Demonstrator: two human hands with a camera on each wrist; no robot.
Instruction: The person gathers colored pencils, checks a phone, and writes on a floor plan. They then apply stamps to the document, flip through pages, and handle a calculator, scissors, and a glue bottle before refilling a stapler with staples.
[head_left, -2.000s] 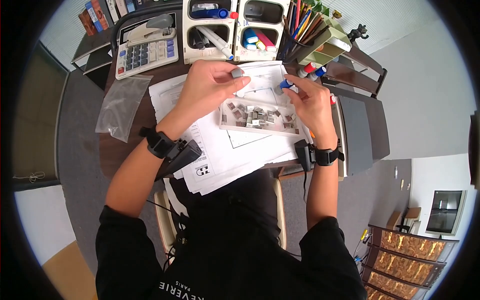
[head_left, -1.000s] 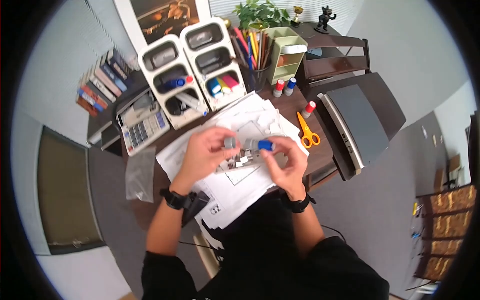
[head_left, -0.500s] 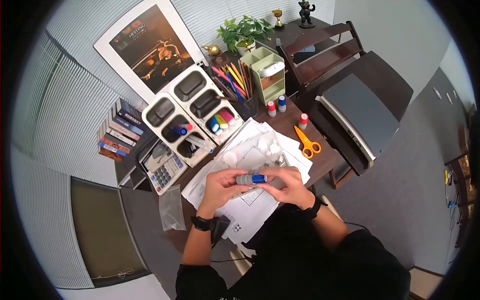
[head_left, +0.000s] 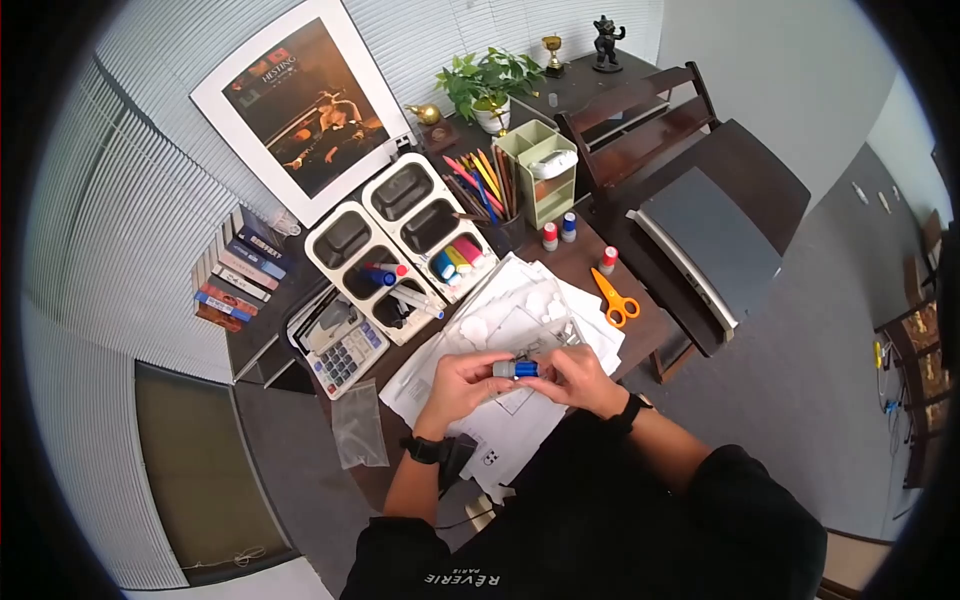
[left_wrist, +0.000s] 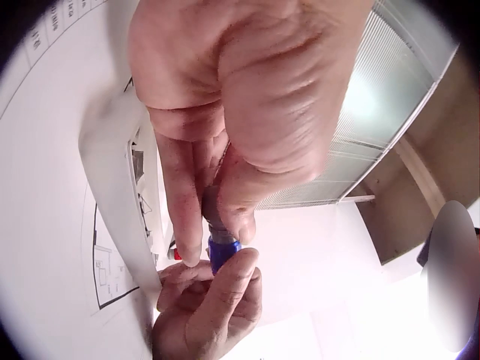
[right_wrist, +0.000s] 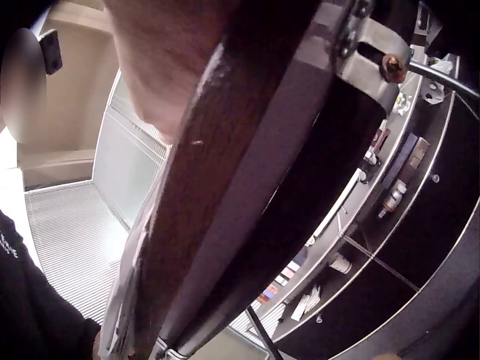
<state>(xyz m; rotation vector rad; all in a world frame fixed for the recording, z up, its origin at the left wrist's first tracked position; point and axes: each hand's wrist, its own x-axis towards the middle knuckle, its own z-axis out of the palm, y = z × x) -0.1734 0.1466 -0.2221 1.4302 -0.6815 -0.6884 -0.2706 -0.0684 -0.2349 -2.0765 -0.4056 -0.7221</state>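
Both hands meet over the papers (head_left: 522,440) in the head view, on a small blue-and-grey cylinder (head_left: 516,369). The left hand (head_left: 458,390) pinches its grey end between thumb and fingers. At the blue end, the right hand (head_left: 585,382) grips with thumb and fingertips. The left wrist view shows the blue part (left_wrist: 223,255) between the two hands, in line with the grey part. A clear box (head_left: 572,328) of small metal pieces lies just behind the right hand, partly hidden by it. The right wrist view does not show the cylinder.
Orange scissors (head_left: 617,300) and similar red-capped (head_left: 550,234) and blue-capped (head_left: 569,226) cylinders stand to the right on the desk. Farther back are a cream organizer (head_left: 405,225), a pencil cup (head_left: 505,232) and a calculator (head_left: 350,357). A plastic bag (head_left: 358,425) lies at left.
Two seconds ago the hands were apart, the left with the grey cap and the right with the blue part. They came together and the two parts are now joined. The head view has tilted up.
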